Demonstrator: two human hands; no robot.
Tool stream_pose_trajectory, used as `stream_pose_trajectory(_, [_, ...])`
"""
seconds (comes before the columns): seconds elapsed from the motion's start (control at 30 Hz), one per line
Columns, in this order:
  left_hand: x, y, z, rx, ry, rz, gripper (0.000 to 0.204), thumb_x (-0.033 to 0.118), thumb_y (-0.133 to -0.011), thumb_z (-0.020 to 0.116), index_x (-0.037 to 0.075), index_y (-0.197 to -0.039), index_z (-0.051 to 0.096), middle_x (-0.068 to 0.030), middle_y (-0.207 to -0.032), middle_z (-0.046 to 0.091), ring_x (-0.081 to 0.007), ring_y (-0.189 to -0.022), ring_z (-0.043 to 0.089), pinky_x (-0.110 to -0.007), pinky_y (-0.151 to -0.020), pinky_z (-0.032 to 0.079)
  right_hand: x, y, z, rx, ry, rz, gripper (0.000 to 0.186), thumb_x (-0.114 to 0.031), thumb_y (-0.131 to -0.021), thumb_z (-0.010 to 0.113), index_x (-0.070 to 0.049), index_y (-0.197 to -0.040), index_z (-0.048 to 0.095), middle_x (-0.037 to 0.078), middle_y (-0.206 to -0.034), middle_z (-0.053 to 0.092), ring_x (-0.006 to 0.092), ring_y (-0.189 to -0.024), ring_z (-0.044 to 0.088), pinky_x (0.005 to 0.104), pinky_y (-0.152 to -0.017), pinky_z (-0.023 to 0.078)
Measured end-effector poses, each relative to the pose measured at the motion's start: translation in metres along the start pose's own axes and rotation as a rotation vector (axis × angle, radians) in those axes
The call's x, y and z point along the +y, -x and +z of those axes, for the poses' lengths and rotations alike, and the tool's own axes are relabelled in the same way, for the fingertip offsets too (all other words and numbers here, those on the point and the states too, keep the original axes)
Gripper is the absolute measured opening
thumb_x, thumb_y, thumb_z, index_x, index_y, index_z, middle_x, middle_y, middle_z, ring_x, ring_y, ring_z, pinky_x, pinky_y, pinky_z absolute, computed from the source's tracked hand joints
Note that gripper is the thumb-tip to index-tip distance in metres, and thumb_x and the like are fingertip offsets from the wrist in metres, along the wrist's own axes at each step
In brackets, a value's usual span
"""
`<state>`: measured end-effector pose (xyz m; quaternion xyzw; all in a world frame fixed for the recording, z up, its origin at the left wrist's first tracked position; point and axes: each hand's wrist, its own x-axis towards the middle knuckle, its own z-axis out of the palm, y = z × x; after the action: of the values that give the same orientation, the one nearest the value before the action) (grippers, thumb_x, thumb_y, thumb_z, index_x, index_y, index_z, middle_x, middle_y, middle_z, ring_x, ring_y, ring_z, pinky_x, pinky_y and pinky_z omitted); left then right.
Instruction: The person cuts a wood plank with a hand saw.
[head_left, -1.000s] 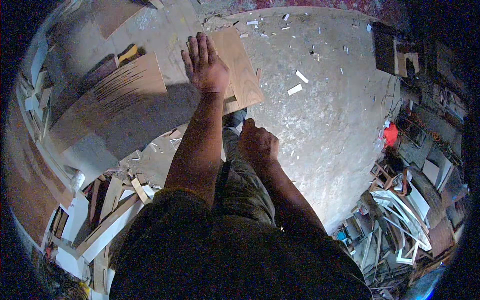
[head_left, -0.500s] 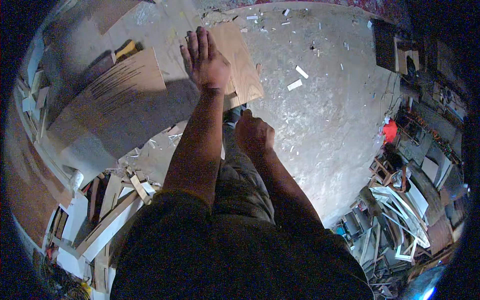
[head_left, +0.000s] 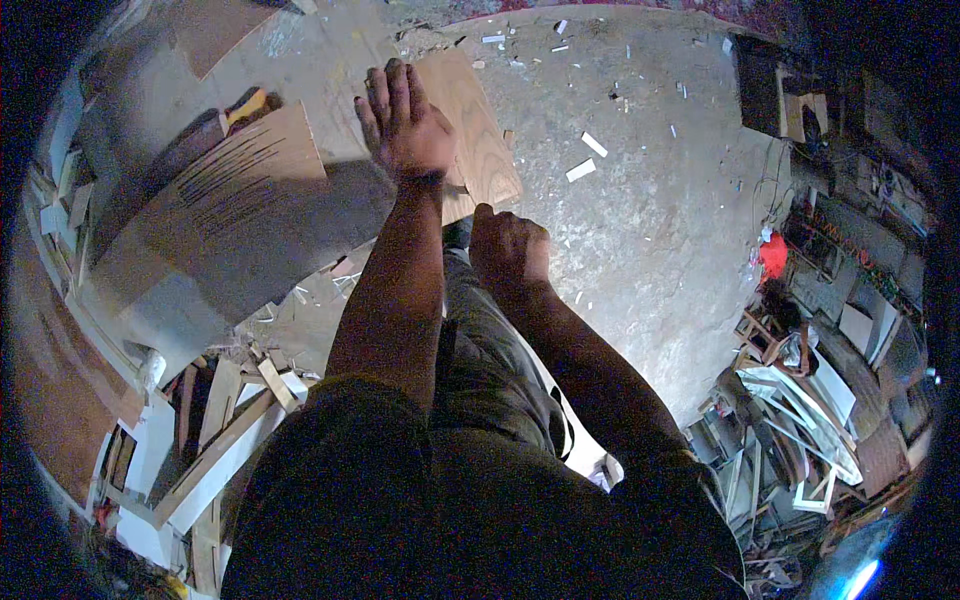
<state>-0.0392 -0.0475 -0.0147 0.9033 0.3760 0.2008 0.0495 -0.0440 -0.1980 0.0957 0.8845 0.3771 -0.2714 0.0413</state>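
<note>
My left hand (head_left: 408,128) lies flat with its fingers outstretched, pressing on the bench top and on the left edge of a light brown wooden board (head_left: 475,120). The board reaches past the bench's right side, over the floor. Just below its near corner, my right hand (head_left: 508,245) is closed in a fist with the thumb on top. Whatever that fist may hold is hidden. To the left, a brown panel (head_left: 300,140) with dark streaks rests on the bench. Behind it is a yellow and dark object (head_left: 250,105), perhaps a tool handle.
White offcuts (head_left: 580,171) and small scraps litter the concrete floor (head_left: 640,250). Wood strips (head_left: 225,450) are piled at the lower left. White frames (head_left: 800,420), a red item (head_left: 772,256) and clutter line the right side. A lamp glows at lower right.
My right fist has risen slightly toward the board's near edge, and the gap there has narrowed. My left hand stays on the board. The whole view has shifted a little.
</note>
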Motion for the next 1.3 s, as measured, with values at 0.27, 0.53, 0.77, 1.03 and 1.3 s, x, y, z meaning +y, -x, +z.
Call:
stream_pose_trajectory(0.27, [0.002,-0.001,0.0,0.021,0.013,-0.001,0.047,0.017,-0.078,0.055,0.005,-0.124,0.055,-0.0054,-0.137,0.047,-0.0298,-0.134,0.034,-0.05,-0.111,0.017,0.003,-0.005,-0.005,-0.194,-0.352,0.222,0.014,-0.018,-0.085,0.048,-0.008,-0.09,0.057,0.013,-0.069,0.067,0.0279,-0.062,0.067,0.0412,-0.053,0.051])
stream_pose_trajectory(0.53, [-0.001,-0.001,0.002,-0.006,-0.006,-0.006,0.048,0.017,-0.079,0.054,0.006,-0.125,0.054,-0.0053,-0.136,0.047,-0.0301,-0.134,0.034,-0.05,-0.111,0.018,-0.002,-0.012,0.009,-0.06,-0.049,0.061,0.011,-0.019,-0.084,0.05,-0.01,-0.089,0.053,0.014,-0.066,0.066,0.0291,-0.061,0.067,0.0416,-0.052,0.052])
stream_pose_trajectory(0.77, [-0.001,0.0,0.003,-0.035,-0.004,0.0,0.048,0.018,-0.079,0.054,0.004,-0.125,0.054,-0.0073,-0.138,0.045,-0.0319,-0.135,0.03,-0.052,-0.111,0.016,-0.002,-0.009,0.013,-0.163,-0.041,0.106,0.012,-0.02,-0.084,0.051,-0.009,-0.09,0.052,0.015,-0.068,0.066,0.0306,-0.062,0.067,0.043,-0.053,0.052])
stream_pose_trajectory(1.03, [-0.005,0.004,-0.006,-0.039,0.09,0.083,0.056,0.021,-0.078,0.057,0.004,-0.13,0.048,-0.0097,-0.143,0.039,-0.0366,-0.136,0.027,-0.056,-0.111,0.015,0.0,-0.018,0.023,-0.142,-0.187,0.185,0.017,-0.02,-0.087,0.046,-0.006,-0.094,0.053,0.019,-0.076,0.067,0.0341,-0.073,0.068,0.0447,-0.061,0.054])
stream_pose_trajectory(1.3, [0.011,0.054,-0.027,0.019,0.047,0.016,0.059,0.025,-0.082,0.057,0.002,-0.134,0.043,-0.0111,-0.148,0.033,-0.042,-0.136,0.025,-0.058,-0.109,0.015,0.0,-0.014,0.021,-0.068,-0.234,0.193,0.021,-0.02,-0.088,0.044,-0.003,-0.09,0.055,0.022,-0.078,0.067,0.0359,-0.075,0.068,0.0456,-0.064,0.054])
